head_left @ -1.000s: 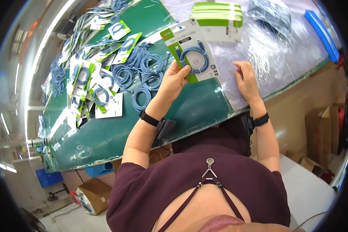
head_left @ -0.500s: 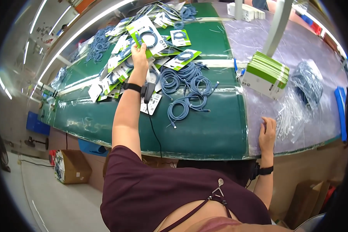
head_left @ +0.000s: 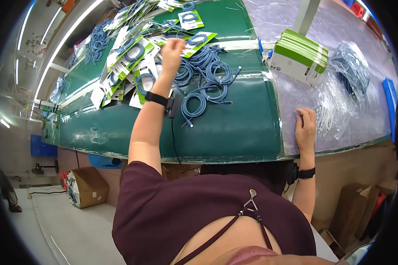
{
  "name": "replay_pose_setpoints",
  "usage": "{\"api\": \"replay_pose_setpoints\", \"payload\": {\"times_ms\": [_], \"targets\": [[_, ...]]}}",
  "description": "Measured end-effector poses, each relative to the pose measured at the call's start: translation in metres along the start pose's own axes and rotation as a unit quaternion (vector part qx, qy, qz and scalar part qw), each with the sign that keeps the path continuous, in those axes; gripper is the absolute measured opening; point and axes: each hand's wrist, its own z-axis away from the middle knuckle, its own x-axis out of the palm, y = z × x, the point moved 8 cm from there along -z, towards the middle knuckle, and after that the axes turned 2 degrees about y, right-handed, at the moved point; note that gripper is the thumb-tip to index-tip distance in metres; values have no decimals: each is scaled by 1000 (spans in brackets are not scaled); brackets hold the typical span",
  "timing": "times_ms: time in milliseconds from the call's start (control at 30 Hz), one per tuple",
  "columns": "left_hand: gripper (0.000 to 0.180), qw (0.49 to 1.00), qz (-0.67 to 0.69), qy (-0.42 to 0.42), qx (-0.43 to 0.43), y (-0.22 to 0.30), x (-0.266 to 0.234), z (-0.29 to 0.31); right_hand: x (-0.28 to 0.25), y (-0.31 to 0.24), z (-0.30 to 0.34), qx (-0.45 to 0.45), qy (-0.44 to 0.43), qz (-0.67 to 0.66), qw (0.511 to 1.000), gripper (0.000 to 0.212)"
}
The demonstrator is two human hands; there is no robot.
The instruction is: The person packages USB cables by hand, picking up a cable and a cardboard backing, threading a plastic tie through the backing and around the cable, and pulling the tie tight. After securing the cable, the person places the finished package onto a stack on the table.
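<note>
My left hand [head_left: 172,51] is over the pile of carded cables, at the edge of the blue coils. Its fingers are bent and smeared by motion, and no card shows in it. Just right of it lies a green-and-white carded cable [head_left: 197,39]. Loose coiled blue cables [head_left: 194,105] spread over the green mat below that. My right hand [head_left: 306,128] rests on the greyish table cover [head_left: 292,95], its fingers loosely bent and apart from the thumb. Nothing shows in it. White ties [head_left: 326,117] lie to its right.
A strapped stack of green-and-white cards [head_left: 298,59] stands near the grey post [head_left: 308,15]. Beside it sits a clear bag of dark cables [head_left: 351,66]. Blue-handled pliers [head_left: 264,51] lie left of the stack. A blue strip [head_left: 389,108] lines the right edge.
The carded cable my left hand held up is out of that hand. The hand has moved right, toward the coils. My right hand stays on the table. The whole view has shifted.
</note>
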Motion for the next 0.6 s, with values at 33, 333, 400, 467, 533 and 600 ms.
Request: {"api": "replay_pose_setpoints", "payload": {"times_ms": [33,333,400,467,533,600], "targets": [[21,988,-129,-84,-1,10,27,14,1,1,0,-7,-1,2,1000,21],[27,927,-298,-182,137,50,86,47,-16,-20,1,-66,65,58,994,24],[27,940,-240,-199,141,60,93,42,-20,-30,-1,-59,82,40,994,25],[25,957,-136,-251,50,77,107,48,-25,-39,0,-47,108,-1,993,26],[24,952,-80,-294,4,90,122,57,1,-20,-5,131,-3,-156,979,31],[23,954,2,-299,1,104,132,61,51,-17,8,324,-178,-417,830,41]]}}
